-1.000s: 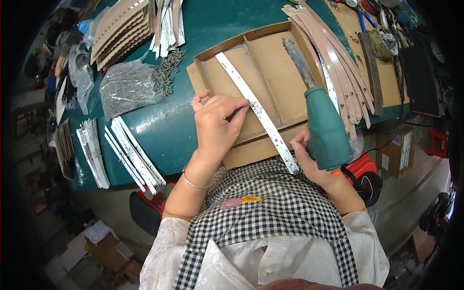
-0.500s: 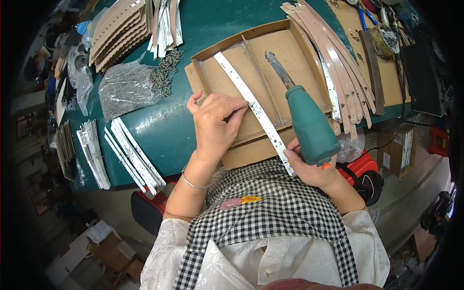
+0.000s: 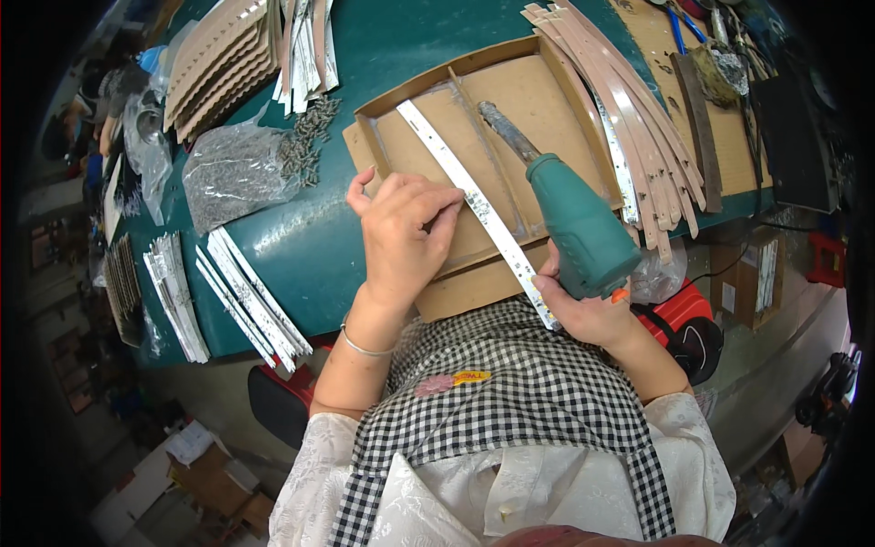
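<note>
A slim white circuit strip [image 3: 448,162] with small dark parts slants across a shallow cardboard tray [image 3: 397,97]. Near its middle, my left hand [image 3: 401,228] has thumb and forefinger pinched at the strip's left edge; whatever is between the fingertips is too small to make out. My right hand [image 3: 588,314] grips the strip's near end, thumb on top. Over that hand is a green tapered tool [image 3: 583,223] with a stained metal shaft and an orange nub at its butt. It hides some right-hand fingers, so whether they also hold it is unclear.
On the green table [image 3: 365,36], a clear bag of small dark screws [image 3: 232,173] has a loose heap beside it. White strips [image 3: 255,296] lie at the left. Pinkish curved strips [image 3: 629,137] fan out at the right, with hand tools [image 3: 684,27] beyond.
The green tool's shaft end has swung left and its butt has risen slightly. The strip and tray have shifted a little left in view. My left hand keeps its pinch.
</note>
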Tool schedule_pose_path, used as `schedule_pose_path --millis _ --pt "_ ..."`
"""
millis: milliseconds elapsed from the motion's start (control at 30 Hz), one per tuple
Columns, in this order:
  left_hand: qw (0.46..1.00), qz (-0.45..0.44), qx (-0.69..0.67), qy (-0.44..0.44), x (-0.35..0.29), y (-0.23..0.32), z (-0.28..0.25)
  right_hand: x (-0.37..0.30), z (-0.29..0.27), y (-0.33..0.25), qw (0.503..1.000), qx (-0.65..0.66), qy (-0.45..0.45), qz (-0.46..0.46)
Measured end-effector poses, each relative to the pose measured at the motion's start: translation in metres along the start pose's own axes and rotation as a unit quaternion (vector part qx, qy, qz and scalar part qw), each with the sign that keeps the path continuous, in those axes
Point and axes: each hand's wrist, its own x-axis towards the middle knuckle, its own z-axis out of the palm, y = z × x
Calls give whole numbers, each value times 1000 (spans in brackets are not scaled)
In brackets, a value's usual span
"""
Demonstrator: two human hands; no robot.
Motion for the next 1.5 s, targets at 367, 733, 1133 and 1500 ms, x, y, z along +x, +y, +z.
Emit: schedule_pose_path --millis 367,733,1133,1500 --pt "1000 15 -4 -5 -2 -3 2 7 -2 -5 1000 9 -12 -10" --pt "999 -32 -37 17 -5 2 4 0 -13 0 1000 -28 -10 -8" --pt "998 -28 -43 35 -10 -3 6 -25 -56 -26 987 145 -56 33" --pt "997 -27 -55 40 -10 -5 7 -27 -56 -31 979 149 -42 130"
